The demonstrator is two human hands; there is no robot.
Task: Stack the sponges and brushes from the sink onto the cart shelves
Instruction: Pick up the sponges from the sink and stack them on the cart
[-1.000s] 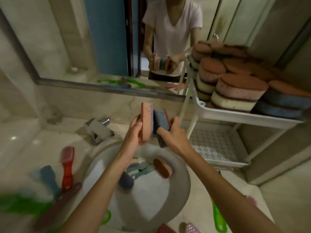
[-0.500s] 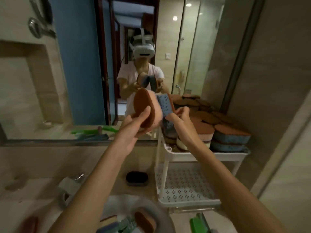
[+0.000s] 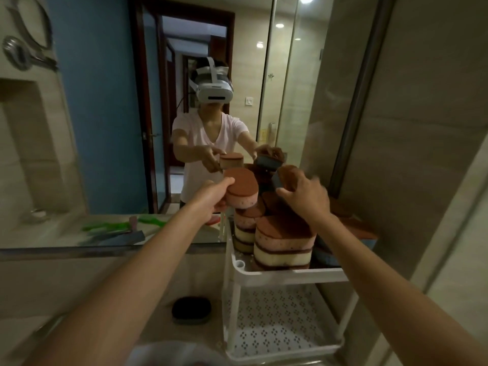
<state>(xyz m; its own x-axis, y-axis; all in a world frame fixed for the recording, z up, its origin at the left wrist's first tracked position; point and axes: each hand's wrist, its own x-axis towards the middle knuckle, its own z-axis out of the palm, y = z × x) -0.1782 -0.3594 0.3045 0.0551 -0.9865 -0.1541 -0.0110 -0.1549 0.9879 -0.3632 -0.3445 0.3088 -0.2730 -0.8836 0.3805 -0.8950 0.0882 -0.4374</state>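
**Two sponges held over the cart's top shelf**

The left hand (image 3: 211, 196) gripped a pink sponge (image 3: 241, 192), brown face up, above the back left corner of the top shelf (image 3: 290, 273). The right hand (image 3: 303, 198) clasped a blue sponge (image 3: 277, 180) from above, over the back edge of that shelf. Stacks (image 3: 282, 241) of sponges stood on the shelf under both hands, one at its front edge. The perforated lower shelf (image 3: 277, 320) showed beneath. The cart (image 3: 229, 299) stood at the counter's (image 3: 92, 286) right end, below a mirror (image 3: 105, 128). A black pad (image 3: 191, 310) lay on the counter just left of the cart.
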